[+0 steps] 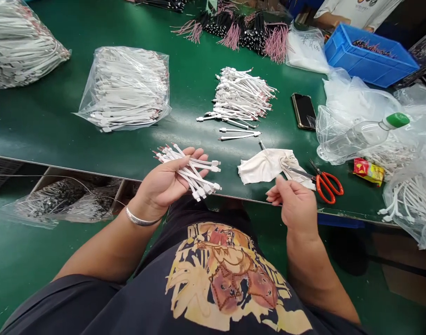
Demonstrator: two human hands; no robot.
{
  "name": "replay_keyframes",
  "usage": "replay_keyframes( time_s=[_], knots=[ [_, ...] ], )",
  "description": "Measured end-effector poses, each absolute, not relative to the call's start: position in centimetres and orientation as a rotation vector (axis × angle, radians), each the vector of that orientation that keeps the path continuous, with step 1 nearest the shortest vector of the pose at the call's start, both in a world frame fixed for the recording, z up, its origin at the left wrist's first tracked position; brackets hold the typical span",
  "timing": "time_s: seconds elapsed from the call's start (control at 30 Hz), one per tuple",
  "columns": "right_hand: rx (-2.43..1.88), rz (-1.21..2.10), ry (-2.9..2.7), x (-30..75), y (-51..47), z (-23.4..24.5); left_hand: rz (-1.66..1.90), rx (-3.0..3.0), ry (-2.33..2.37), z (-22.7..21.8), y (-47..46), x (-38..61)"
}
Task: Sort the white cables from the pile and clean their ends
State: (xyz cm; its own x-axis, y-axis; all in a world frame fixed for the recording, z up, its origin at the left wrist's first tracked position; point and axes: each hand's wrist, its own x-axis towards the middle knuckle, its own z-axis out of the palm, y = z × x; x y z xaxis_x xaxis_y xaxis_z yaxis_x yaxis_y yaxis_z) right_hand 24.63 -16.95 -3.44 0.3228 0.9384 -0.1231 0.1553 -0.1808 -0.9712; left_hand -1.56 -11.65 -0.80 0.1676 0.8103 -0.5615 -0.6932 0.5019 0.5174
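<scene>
My left hand [166,181] lies palm up at the front edge of the green table [45,125], its fingers curled round a bundle of short white cables [190,170] with plugs on their ends. My right hand [295,204] hovers lower right, fingers pinched together; whether they hold anything I cannot make out. It sits just below a crumpled white cloth [267,165] and left of the red-handled scissors [324,184]. A loose pile of the same white cables [239,95] lies farther back at the centre.
Clear bags of white cables [125,86] lie at the left and far left [17,44]. Black and pink wire bundles [241,30] sit at the back. A phone [303,110], a plastic bottle [362,135], a snack packet [368,170], plastic bags and a blue bin [368,53] crowd the right.
</scene>
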Motion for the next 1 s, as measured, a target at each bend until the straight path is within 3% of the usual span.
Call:
replay_keyframes(
  time_s=[0.13,0.2,0.67,1.0],
  knots=[
    [-1.425,1.560,-1.277,21.0,-17.4,-3.0,1.026,0.175,0.863,-0.5,-12.0,-0.9],
    [-1.336,1.662,-1.339,19.1,-17.4,-2.6,1.024,0.177,0.865,-0.5,-12.1,-0.7],
    [-1.281,1.697,-1.085,18.1,-16.2,-3.3,1.002,0.147,0.880,-0.9,-12.5,0.2],
    [-1.242,1.674,-1.216,17.5,-17.5,-3.3,1.015,0.137,0.897,-0.9,-12.4,0.0]
  ],
)
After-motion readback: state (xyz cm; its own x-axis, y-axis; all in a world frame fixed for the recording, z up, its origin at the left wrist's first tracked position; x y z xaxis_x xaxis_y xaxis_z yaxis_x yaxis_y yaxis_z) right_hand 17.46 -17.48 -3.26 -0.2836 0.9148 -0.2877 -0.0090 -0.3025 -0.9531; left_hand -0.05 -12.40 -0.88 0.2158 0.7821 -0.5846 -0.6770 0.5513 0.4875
